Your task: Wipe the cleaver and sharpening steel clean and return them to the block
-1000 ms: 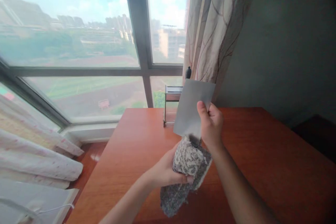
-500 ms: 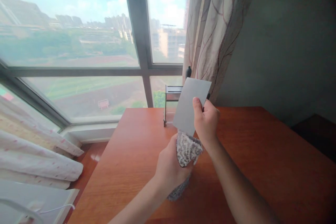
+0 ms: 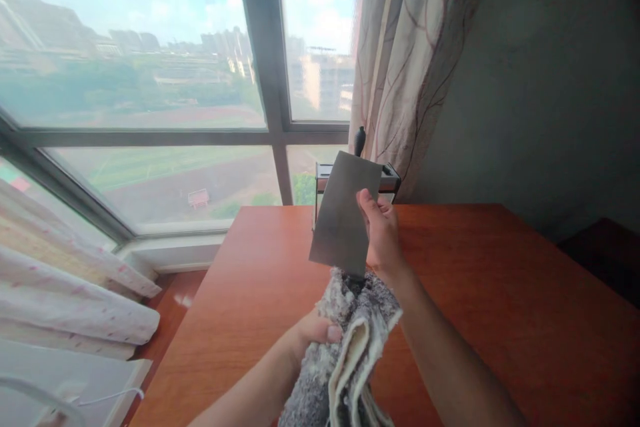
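While the right hand (image 3: 381, 230) grips the flat metal blade (image 3: 345, 213) by its right edge, thumb across the face, the blade stands upright above the wooden table (image 3: 500, 280), in front of the metal rack (image 3: 387, 177). The left hand (image 3: 313, 333) is clenched on a grey fluffy cloth (image 3: 350, 347) bunched at the blade's lower edge. The blade appears stiff, thin, smooth and probably slippery; hold it by the face and spine, clear of any sharp edge. The cloth is soft and light.
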Demonstrator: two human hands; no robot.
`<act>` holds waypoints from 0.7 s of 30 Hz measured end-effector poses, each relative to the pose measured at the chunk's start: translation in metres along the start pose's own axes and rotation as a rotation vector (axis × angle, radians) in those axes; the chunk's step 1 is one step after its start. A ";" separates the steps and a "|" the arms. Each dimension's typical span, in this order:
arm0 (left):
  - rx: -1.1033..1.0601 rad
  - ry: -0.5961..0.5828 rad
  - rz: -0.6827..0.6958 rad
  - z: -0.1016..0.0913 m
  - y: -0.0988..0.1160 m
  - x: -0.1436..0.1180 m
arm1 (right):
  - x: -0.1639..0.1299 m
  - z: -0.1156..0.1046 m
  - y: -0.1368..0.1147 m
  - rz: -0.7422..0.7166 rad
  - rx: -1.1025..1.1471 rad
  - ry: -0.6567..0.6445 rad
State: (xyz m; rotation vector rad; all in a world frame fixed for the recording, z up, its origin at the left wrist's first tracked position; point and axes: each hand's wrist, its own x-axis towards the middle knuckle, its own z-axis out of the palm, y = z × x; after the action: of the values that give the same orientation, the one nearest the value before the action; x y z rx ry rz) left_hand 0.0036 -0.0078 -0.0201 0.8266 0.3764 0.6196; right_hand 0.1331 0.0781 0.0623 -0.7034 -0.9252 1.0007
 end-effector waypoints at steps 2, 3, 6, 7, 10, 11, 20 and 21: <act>0.008 0.001 -0.008 0.002 -0.001 -0.002 | -0.001 -0.003 0.002 -0.019 -0.094 0.006; 0.020 0.012 0.000 0.004 0.000 -0.002 | -0.002 -0.006 0.001 -0.042 -0.186 0.015; 0.100 0.073 0.064 0.012 0.008 0.000 | -0.002 -0.012 -0.007 -0.146 -0.548 0.050; 0.146 0.100 0.092 0.014 0.011 0.002 | -0.002 -0.013 -0.011 -0.192 -0.662 0.063; 0.351 0.201 0.192 0.018 0.017 0.007 | -0.001 -0.011 -0.021 -0.349 -0.945 0.116; 0.431 0.241 0.230 0.019 0.018 0.009 | -0.002 -0.009 -0.024 -0.401 -1.025 0.138; 0.793 0.555 0.420 0.018 0.020 0.009 | -0.001 0.009 -0.026 -0.507 -1.134 0.139; 0.742 0.504 0.407 0.017 0.022 0.008 | 0.001 0.007 -0.025 -0.484 -1.059 0.100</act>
State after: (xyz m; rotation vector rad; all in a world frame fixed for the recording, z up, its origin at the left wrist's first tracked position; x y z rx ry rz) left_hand 0.0113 -0.0007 0.0067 1.4770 0.9435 1.1014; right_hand 0.1362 0.0695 0.0869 -1.2964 -1.4452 -0.0268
